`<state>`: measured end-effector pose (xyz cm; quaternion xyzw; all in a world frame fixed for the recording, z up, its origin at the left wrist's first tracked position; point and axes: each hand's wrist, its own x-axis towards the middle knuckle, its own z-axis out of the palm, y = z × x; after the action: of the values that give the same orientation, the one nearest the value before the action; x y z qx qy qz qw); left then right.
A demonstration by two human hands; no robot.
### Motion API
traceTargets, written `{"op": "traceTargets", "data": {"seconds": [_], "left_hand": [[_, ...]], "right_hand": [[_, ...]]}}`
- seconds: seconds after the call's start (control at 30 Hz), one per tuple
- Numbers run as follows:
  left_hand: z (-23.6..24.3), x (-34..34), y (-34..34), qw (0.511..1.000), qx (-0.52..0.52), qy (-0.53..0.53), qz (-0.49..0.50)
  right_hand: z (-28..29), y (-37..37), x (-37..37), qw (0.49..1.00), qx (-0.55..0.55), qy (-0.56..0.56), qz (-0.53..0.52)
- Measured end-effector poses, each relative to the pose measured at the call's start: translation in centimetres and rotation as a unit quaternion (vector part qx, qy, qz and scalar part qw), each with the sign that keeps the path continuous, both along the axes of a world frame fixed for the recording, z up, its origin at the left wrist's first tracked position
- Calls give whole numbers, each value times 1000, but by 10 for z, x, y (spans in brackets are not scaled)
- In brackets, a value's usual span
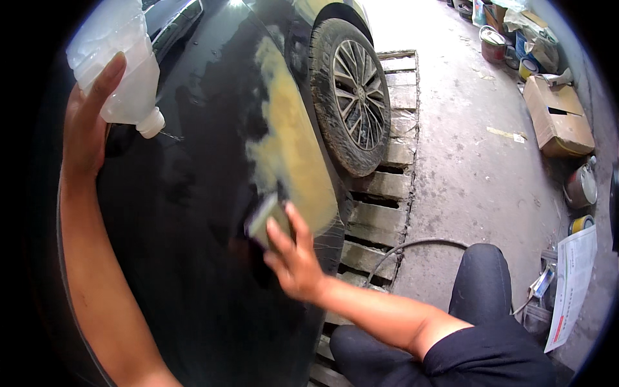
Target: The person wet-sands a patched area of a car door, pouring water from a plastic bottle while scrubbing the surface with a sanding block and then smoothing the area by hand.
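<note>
A translucent plastic bottle (126, 80), tilted cap-down at the upper left, has a thin trickle leaving its white cap. My left hand (90, 116) is wrapped round it, thumb across the side. A dark car panel (167, 258) fills the middle and left, with a pale yellow-tan patch (293, 155) along its right part. My right hand (296, 261) holds a flat grey-green sanding pad (267, 216) against the panel at the patch's lower left edge. The pad is slightly blurred, and its underside is hidden.
A car wheel (351, 97) stands beside slatted concrete strips (377, 213). A hose (412, 244) crosses the floor (464, 161) near my bent knees. Along the right wall sit a cardboard box (558, 122), several cans (580, 184), buckets (493, 48), bags and a printed sheet (570, 284).
</note>
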<state>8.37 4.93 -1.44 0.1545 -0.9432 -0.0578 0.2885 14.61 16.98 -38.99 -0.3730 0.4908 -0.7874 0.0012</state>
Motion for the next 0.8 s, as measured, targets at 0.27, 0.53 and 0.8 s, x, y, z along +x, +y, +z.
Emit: {"op": "traceTargets", "data": {"seconds": [0.27,0.53,0.8], "left_hand": [[2,3,0,996,83,-13,-25],[2,3,5,998,50,-22,-24],[3,4,4,998,62,-3,-19]], "right_hand": [[82,-78,-149,994,16,-39,-97],[78,-39,-81,998,-10,24,-54],[90,-56,-111,998,3,12,-60]]}}
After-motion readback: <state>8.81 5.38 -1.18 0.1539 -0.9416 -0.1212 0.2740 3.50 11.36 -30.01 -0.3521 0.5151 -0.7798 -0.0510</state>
